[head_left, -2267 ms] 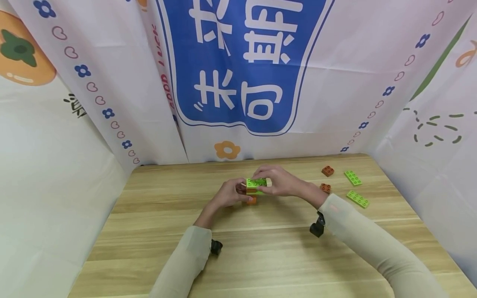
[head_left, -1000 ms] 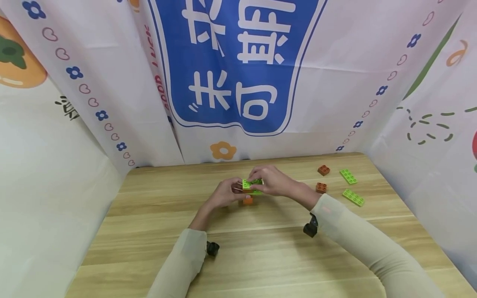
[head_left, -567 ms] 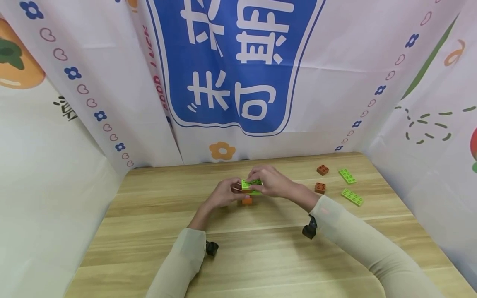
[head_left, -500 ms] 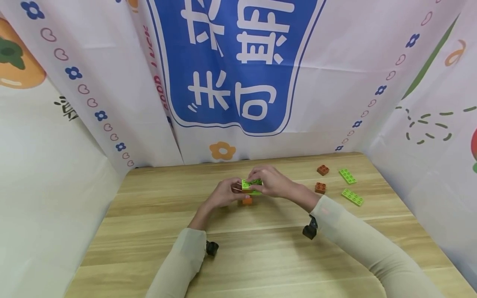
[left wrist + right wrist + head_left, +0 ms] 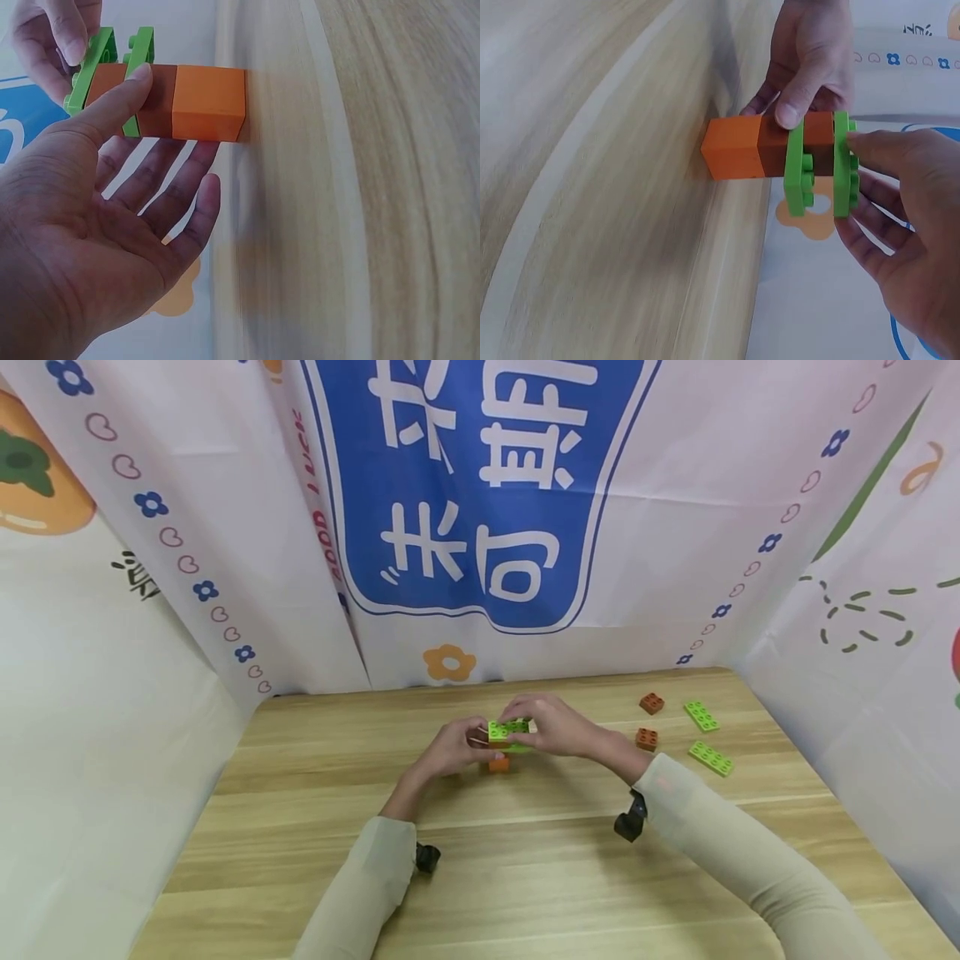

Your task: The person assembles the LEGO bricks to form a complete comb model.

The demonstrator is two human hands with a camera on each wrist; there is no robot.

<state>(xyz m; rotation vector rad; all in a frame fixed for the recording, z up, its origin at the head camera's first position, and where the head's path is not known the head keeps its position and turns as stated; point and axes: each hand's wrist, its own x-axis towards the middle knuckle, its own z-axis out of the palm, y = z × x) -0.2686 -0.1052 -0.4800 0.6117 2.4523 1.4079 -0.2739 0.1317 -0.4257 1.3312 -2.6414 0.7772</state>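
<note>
A brick stack stands on the table: an orange brick (image 5: 208, 101) lowest, then a brown brick (image 5: 156, 109), a light green plate (image 5: 795, 180), another brown brick (image 5: 821, 154) and a second green plate (image 5: 841, 169) on top. Both plates overhang to the right. My left hand (image 5: 457, 750) holds the stack from the left, thumb across the lower plate and brown brick, fingers on the far side. My right hand (image 5: 558, 727) pinches the top plate near its overhanging end; its thumb and fingers cover part of the studs.
To the right on the wooden table (image 5: 525, 877) lie two loose brown bricks (image 5: 652, 703) and two green plates (image 5: 710, 758). A printed cloth (image 5: 660, 568) hangs behind the table's far edge, with white cloth at both sides.
My right hand has shifted slightly right and its fingers have lifted a little, so more studs of the top plate show. The left hand stays on the stack.
</note>
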